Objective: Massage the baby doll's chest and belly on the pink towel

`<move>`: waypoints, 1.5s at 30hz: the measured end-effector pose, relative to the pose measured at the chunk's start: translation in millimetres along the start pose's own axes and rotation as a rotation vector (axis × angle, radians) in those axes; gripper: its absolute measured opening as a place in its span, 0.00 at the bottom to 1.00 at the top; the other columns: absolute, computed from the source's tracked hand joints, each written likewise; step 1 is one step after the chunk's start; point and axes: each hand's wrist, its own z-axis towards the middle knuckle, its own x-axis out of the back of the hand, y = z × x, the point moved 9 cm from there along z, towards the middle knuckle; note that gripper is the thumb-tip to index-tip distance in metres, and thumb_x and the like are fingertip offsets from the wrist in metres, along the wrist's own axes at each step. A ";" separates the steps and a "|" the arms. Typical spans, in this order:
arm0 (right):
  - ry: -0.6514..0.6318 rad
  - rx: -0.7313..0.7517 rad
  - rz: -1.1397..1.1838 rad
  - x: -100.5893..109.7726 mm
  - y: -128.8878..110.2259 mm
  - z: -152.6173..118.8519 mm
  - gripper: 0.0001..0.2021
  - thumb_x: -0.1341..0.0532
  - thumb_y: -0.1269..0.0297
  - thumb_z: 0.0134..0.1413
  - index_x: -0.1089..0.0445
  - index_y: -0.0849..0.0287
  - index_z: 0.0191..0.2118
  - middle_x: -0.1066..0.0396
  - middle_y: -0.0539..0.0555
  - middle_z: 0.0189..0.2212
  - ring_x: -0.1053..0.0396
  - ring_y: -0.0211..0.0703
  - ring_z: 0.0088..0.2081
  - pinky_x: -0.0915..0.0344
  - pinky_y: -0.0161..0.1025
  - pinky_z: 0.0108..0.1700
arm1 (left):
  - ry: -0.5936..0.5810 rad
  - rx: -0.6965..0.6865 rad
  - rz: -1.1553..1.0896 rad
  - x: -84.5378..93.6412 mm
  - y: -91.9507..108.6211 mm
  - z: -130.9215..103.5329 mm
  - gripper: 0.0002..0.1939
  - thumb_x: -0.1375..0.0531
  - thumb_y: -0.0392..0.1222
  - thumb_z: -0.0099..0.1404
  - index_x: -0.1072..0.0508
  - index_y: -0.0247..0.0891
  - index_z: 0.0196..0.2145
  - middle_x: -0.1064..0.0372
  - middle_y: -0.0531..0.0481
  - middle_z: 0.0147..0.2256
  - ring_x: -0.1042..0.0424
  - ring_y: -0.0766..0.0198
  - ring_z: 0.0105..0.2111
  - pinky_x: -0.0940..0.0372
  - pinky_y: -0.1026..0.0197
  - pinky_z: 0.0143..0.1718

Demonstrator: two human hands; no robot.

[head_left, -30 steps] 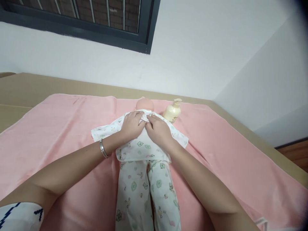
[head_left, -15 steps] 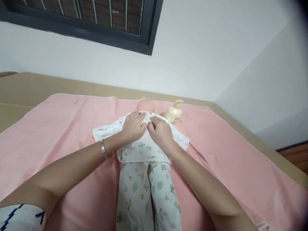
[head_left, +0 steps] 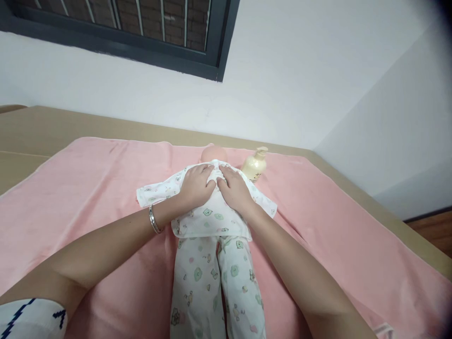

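Observation:
A baby doll lies on the pink blanket, dressed in a white printed top (head_left: 208, 220) and matching trousers (head_left: 197, 278). Its bare round head (head_left: 213, 154) shows at the far end, beyond the collar. Across the left side of the doll's chest rests my left hand (head_left: 197, 184), fingers stretched out. My right hand (head_left: 233, 187) lies flat on the right side of the chest, its fingers spread too. The two thumbs point toward each other near the middle, a small gap between them. The doll's chest is partly covered by both hands.
A cream pump bottle (head_left: 254, 165) stands just right of the doll's head. The pink blanket (head_left: 116, 197) covers most of a tan surface (head_left: 88, 120) that meets a white wall (head_left: 282, 84). A dark-framed window (head_left: 141, 52) is set in the wall.
My right hand's fingers have uncurled from the top's neckline and now lie straighter and flatter on the chest. My left hand has barely moved.

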 end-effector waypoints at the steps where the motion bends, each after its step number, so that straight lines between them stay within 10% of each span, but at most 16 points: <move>1: -0.002 0.005 0.005 0.3 1.4 0.6 0.27 0.51 0.60 0.66 0.39 0.65 0.67 0.42 0.62 0.67 0.49 0.52 0.70 0.58 0.55 0.71 | 0.005 0.004 0.006 0.2 2.2 -2.9 0.26 0.52 0.39 0.67 0.34 0.33 0.61 0.35 0.39 0.61 0.38 0.49 0.62 0.44 0.45 0.65; 8: -0.056 0.032 0.098 0.4 13.6 7.5 0.26 0.49 0.58 0.67 0.40 0.59 0.67 0.43 0.57 0.68 0.51 0.48 0.71 0.54 0.52 0.71 | 0.012 -0.023 0.086 -0.1 27.1 -27.7 0.27 0.51 0.39 0.68 0.37 0.31 0.63 0.42 0.34 0.65 0.44 0.45 0.66 0.47 0.42 0.66; 17: -0.065 -0.056 -0.143 2.4 -30.0 -21.2 0.26 0.51 0.66 0.66 0.38 0.64 0.66 0.45 0.62 0.68 0.50 0.57 0.70 0.48 0.54 0.69 | -0.082 0.098 -0.017 -3.2 -15.2 12.2 0.25 0.56 0.40 0.72 0.34 0.30 0.61 0.36 0.36 0.62 0.39 0.51 0.64 0.44 0.46 0.65; 26: 0.000 -0.031 0.026 3.3 7.7 4.5 0.25 0.50 0.59 0.68 0.37 0.64 0.65 0.41 0.62 0.66 0.48 0.53 0.69 0.59 0.56 0.71 | 0.016 -0.059 0.165 -1.1 24.7 -16.9 0.23 0.53 0.37 0.70 0.32 0.31 0.59 0.37 0.35 0.62 0.40 0.47 0.64 0.44 0.44 0.65; 36: -0.053 -0.072 -0.119 -3.3 -31.1 -25.6 0.26 0.53 0.65 0.67 0.40 0.67 0.67 0.50 0.67 0.70 0.54 0.62 0.71 0.52 0.61 0.69 | -0.095 0.115 -0.001 5.2 -5.4 10.1 0.20 0.53 0.42 0.70 0.28 0.34 0.51 0.29 0.38 0.55 0.31 0.50 0.57 0.39 0.46 0.61; 45: -0.010 -0.036 0.034 1.6 5.3 2.3 0.24 0.53 0.61 0.69 0.37 0.60 0.65 0.41 0.60 0.67 0.50 0.51 0.70 0.57 0.57 0.71 | -0.017 0.041 0.081 -0.7 31.5 -29.8 0.27 0.52 0.35 0.67 0.37 0.33 0.63 0.43 0.37 0.67 0.47 0.48 0.69 0.51 0.41 0.69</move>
